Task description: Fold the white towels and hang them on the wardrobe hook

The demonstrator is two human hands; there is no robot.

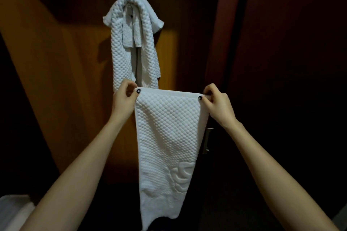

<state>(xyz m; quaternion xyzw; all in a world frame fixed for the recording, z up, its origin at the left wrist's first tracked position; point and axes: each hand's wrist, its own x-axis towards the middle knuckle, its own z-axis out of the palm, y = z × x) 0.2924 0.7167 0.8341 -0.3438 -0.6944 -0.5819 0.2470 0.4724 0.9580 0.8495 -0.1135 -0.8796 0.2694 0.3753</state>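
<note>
Fingers of the left hand (pixel 123 100) and right hand (pixel 217 104) pinch the top corners of a folded white towel (pixel 167 137), which hangs straight down between them. Behind it, another white towel (pixel 134 43) drapes over the hook (pixel 129 8) on the wooden wardrobe panel (pixel 71 52), its lower end just behind the held edge.

Ahead of you, a wooden panel (pixel 75 65) of the wardrobe carries a hook (pixel 129 9) high up; you see only a small metal glint of it. One towel (pixel 120 52) is draped over the hook, white and quilted. It is bunched at the top and hangs in two long falls against the panel, with a shorter strip dangling between them. Its corners flare out to each side just under the hook. At your lower left sits a pale surface (pixel 13 210), possibly a bed or stacked linen; it is too dim to tell.
</note>
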